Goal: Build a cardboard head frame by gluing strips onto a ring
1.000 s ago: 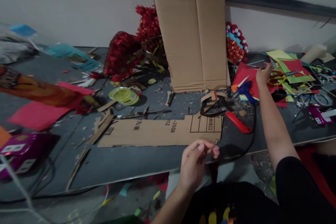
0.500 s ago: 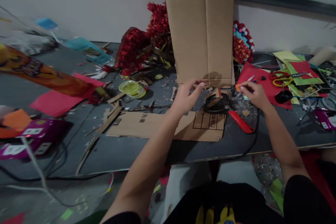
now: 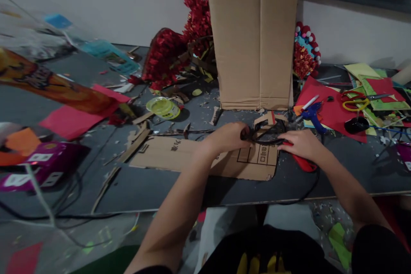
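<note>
My left hand point(image 3: 229, 137) is closed on black-handled scissors point(image 3: 268, 137), which lie over the right end of a flat cardboard strip point(image 3: 170, 154) with printed characters. My right hand point(image 3: 300, 143) has its fingers over a red cutter point(image 3: 305, 163) just right of the strip; its fingertips reach the black item's edge, and its exact grip is hard to make out. A small bent cardboard piece point(image 3: 266, 117) with a red mark sits behind the black handles. Past it stands a tall cardboard panel point(image 3: 253, 43).
A blue glue gun point(image 3: 314, 115) lies on red paper point(image 3: 334, 115) near yellow-handled scissors point(image 3: 356, 102). Left of the panel are a yellow-green tub point(image 3: 163, 108) and red paper flowers point(image 3: 165, 55). An orange tube point(image 3: 58, 87) and a purple box point(image 3: 48, 162) stand far left.
My left hand has come down onto the black handles. My right hand has left the glue gun area and moved down to the red cutter. The view has shifted slightly.
</note>
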The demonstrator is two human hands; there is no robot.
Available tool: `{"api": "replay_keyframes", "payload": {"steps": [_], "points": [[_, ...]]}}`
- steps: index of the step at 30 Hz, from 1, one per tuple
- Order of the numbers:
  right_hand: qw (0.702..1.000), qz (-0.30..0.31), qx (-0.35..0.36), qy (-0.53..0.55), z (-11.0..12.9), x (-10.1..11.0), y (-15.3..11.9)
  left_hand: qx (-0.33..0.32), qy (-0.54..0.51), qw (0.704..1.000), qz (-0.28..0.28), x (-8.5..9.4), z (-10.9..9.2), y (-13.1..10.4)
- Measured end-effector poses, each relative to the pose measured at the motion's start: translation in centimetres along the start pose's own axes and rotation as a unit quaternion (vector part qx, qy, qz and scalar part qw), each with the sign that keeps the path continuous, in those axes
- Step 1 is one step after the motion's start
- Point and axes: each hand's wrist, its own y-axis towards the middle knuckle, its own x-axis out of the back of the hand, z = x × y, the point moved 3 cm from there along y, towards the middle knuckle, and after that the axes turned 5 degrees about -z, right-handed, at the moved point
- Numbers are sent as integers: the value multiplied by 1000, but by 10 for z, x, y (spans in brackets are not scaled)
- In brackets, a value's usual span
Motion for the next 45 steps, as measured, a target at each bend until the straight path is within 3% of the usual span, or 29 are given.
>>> {"api": "replay_keyframes", "payload": {"steps": [4, 8, 11, 15, 17, 19, 21, 23, 25, 27, 30, 33, 36, 41, 45], "points": [[999, 2, 19, -50, 11, -9, 1, -3, -18, 1000, -14, -1, 0, 1], [996, -63, 24, -57, 9, -7, -1, 11, -96, 993, -60, 11, 18, 0], [993, -93, 19, -66, 5, -3, -4, 36, -156, 969, -187, 28, 39, -2], [995, -39, 61, -69, 8, -4, -4, 71, -231, 876, -416, 49, 53, -9], [994, -17, 98, -42, 16, -4, -4, 48, -265, 840, -472, 52, 45, -12], [991, -26, 134, 9, 25, 2, -7, 10, -278, 822, -496, 53, 30, -15], [975, -82, 188, 86, 37, 14, -12, -23, -276, 819, -503, 51, 13, -20], [943, -206, 222, 138, 44, 33, -21, -76, -255, 824, -501, 47, -5, -26], [908, -366, 180, 101, 45, 50, -30, -136, -229, 832, -487, 43, -22, -32], [888, -451, 87, 3, 42, 60, -35, -188, -199, 837, -475, 39, -37, -36], [912, -400, 24, -89, 40, 59, -29, -259, -145, 837, -459, 30, -59, -39], [932, -342, 61, -107, 45, 54, -21, -320, -96, 828, -450, 19, -75, -42], [931, -337, 88, -112, 49, 51, -18, -350, -62, 824, -441, 6, -80, -43], [929, -341, 111, -95, 50, 48, -19, -389, -25, 840, -377, -7, -81, -47], [934, -335, 109, -52, 48, 49, -21, -376, -44, 825, -418, 2, -82, -52]]}}
